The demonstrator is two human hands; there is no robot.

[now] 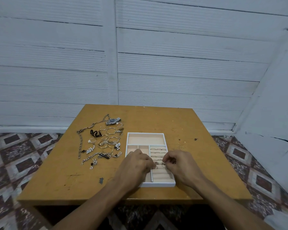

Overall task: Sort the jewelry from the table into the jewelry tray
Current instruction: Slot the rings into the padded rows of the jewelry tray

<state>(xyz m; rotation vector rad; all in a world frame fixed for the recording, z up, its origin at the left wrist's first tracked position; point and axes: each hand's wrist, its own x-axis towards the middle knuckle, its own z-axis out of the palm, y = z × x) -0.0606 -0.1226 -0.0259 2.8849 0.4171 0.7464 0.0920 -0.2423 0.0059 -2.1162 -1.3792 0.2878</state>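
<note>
Metal ring [163,164] is pinched by the right hand [181,165] at the jewelry tray's [145,133] four o'clock. The left hand's [136,165] grip cannot be told. Pressing between rolls [161,175] is needed next.

The right hand [178,165] pinched a small ring [163,164] just above the ring rolls [160,175] of the white jewelry tray [145,133]. The left hand [136,165] curled close beside it. A pile of jewelry [103,143] with a watch [113,121] lay left of the tray on the brown table [206,163]. Two thin rings [180,146] lay on its right.
</note>
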